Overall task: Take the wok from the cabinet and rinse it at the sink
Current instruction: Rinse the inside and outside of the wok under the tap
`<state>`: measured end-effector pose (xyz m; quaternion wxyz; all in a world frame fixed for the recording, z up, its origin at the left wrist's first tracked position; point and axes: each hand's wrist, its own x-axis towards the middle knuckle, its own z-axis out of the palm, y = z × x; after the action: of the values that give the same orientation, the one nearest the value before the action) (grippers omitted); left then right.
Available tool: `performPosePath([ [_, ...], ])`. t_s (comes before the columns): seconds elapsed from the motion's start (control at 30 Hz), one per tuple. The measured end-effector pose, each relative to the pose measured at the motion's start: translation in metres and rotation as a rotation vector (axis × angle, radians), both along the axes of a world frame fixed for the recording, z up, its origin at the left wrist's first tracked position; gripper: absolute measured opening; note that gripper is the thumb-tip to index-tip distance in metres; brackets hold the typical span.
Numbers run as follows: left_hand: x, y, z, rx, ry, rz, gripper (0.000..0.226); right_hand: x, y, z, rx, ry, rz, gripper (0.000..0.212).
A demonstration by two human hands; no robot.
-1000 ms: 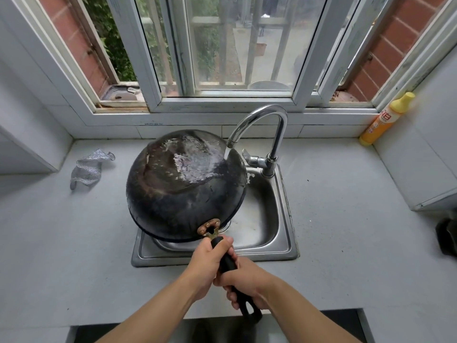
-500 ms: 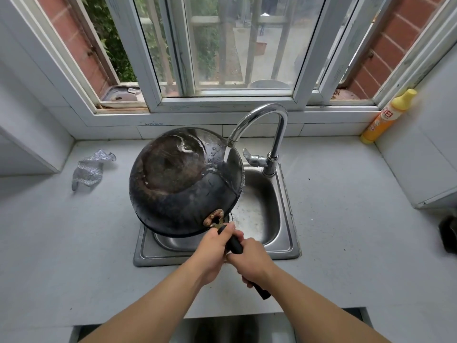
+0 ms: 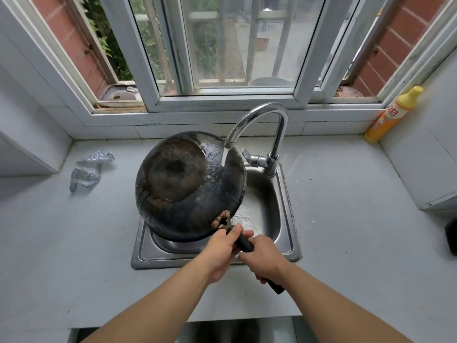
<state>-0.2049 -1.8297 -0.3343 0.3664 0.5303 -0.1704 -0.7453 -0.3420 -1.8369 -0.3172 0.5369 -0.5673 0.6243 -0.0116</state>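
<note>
A black wok (image 3: 188, 184) is held upside down and tilted over the steel sink (image 3: 288, 219), its dark underside facing me. Water runs from the chrome tap (image 3: 262, 120) onto the wok's upper right edge and splashes into the basin. My left hand (image 3: 222, 248) grips the black handle (image 3: 244, 243) close to the brass bracket. My right hand (image 3: 264, 261) grips the same handle further back, with the handle's end sticking out below it.
A crumpled metal scouring mesh (image 3: 86, 169) lies on the grey counter (image 3: 358, 231) to the left. A yellow detergent bottle (image 3: 393, 115) leans in the back right corner. A dark object (image 3: 451, 236) sits at the right edge. The window sill runs behind the tap.
The wok has turned and shifted left, so the water now hits its right edge instead of its middle. The handle has swung to point lower right.
</note>
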Motion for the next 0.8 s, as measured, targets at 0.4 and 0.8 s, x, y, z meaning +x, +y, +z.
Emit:
performPosePath([
  [0.4,-0.015,-0.018,0.003,-0.020,0.016,-0.095,0.039,-0.017,-0.003,-0.004,-0.049,-0.029,-0.092,0.002],
  [0.8,-0.023,-0.022,-0.004,0.029,0.043,-0.084,0.041,-0.027,-0.007,-0.001,-0.096,0.060,-0.041,0.008],
])
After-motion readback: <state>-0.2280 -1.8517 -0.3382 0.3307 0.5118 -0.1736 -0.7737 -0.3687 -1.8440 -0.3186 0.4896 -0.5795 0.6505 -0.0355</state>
